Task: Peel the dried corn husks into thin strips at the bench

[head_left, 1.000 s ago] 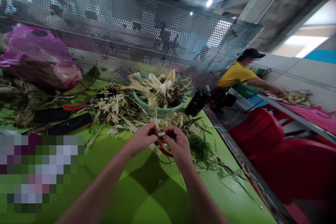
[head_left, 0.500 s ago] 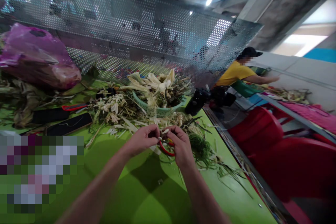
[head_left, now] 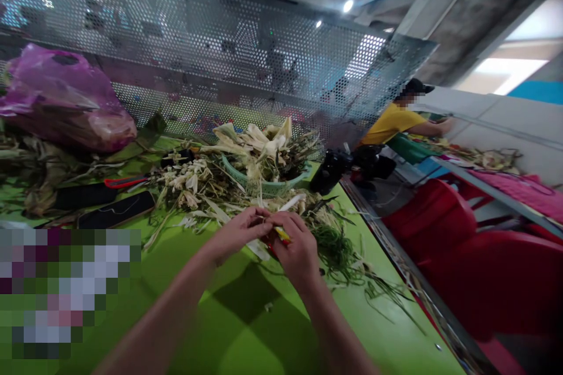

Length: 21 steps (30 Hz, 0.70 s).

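Over the green table [head_left: 193, 304], my left hand [head_left: 240, 233] and my right hand [head_left: 295, 246] meet with their fingertips together. The fingers of both are closed in a pinch around a pale strip of dried husk, mostly hidden between them. A white strip [head_left: 291, 202] sticks out beyond my right hand. Partly covered by the right fingers is a red and yellow handle [head_left: 282, 234]; whether the hand grips it cannot be made out. Loose husk pieces [head_left: 258, 249] lie just beneath my hands. To the right sits a bundle of green strands [head_left: 336, 246].
Behind my hands stands a light green basket [head_left: 281, 187] heaped with dried husks. A black bottle-like object [head_left: 328, 171], red-handled scissors [head_left: 127, 180], a dark phone-like slab [head_left: 116, 210] and a purple plastic bag [head_left: 65, 99] surround it. A person in yellow [head_left: 389, 123] works at another table.
My right hand has turned over and closed in toward the left, covering most of the red loop. The white strip now projects above it. The other person's arm has drawn back slightly.
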Each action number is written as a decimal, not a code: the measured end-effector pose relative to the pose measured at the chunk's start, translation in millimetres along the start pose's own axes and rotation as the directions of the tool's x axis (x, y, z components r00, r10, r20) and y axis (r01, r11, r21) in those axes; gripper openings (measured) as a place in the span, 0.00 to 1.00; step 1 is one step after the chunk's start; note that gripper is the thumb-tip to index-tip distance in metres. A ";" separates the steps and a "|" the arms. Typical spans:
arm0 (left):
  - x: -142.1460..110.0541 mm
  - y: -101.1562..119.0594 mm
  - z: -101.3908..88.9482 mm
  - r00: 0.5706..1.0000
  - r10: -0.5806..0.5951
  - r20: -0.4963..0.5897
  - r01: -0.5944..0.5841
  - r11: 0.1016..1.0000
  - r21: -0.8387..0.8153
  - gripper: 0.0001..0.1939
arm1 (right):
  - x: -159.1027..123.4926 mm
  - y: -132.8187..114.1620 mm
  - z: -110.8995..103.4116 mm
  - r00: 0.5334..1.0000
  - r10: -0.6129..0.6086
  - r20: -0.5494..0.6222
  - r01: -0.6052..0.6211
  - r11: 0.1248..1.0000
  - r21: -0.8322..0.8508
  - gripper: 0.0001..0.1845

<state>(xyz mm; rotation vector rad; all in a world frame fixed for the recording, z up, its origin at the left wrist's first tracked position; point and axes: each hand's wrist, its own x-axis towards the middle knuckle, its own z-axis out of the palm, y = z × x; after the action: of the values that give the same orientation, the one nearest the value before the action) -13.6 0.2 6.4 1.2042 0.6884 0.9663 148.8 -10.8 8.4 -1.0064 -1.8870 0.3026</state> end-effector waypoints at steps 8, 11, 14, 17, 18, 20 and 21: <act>2.0 1.9 -0.4 0.997 -0.049 -0.054 0.042 0.992 -0.118 0.18 | -2.1 1.4 -5.0 0.962 0.246 -0.116 -0.210 0.943 0.259 0.12; 1.0 4.5 -0.1 0.993 -0.097 -0.063 0.083 0.976 -0.201 0.17 | 0.3 9.0 -7.4 0.929 0.333 -0.161 -0.294 0.929 0.224 0.04; 0.4 3.5 -1.0 0.995 -0.091 -0.035 0.083 0.978 -0.193 0.16 | 2.3 16.9 -8.4 0.912 0.399 -0.098 -0.367 0.899 0.240 0.06; 0.1 0.8 -1.6 0.996 -0.091 -0.009 0.089 0.987 -0.135 0.16 | 2.8 21.3 -7.3 0.901 0.430 -0.048 -0.401 0.871 0.284 0.10; 0.0 0.2 -1.3 0.995 -0.096 0.002 0.095 0.990 -0.103 0.15 | 2.8 21.7 -6.6 0.900 0.434 -0.038 -0.403 0.863 0.303 0.11; 0.2 -0.6 0.1 0.994 -0.104 0.025 0.105 0.994 -0.035 0.14 | 2.8 20.7 -5.2 0.899 0.438 -0.013 -0.405 0.842 0.356 0.11; 0.3 -0.9 1.2 0.993 -0.109 0.035 0.110 0.994 -0.009 0.14 | 2.9 19.6 -4.6 0.898 0.440 0.000 -0.406 0.829 0.384 0.11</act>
<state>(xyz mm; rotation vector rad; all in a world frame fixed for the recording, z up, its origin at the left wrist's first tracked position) -12.2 -0.1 5.8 1.1590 0.7130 0.8550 162.1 2.9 1.3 -1.1402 -1.4306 0.8370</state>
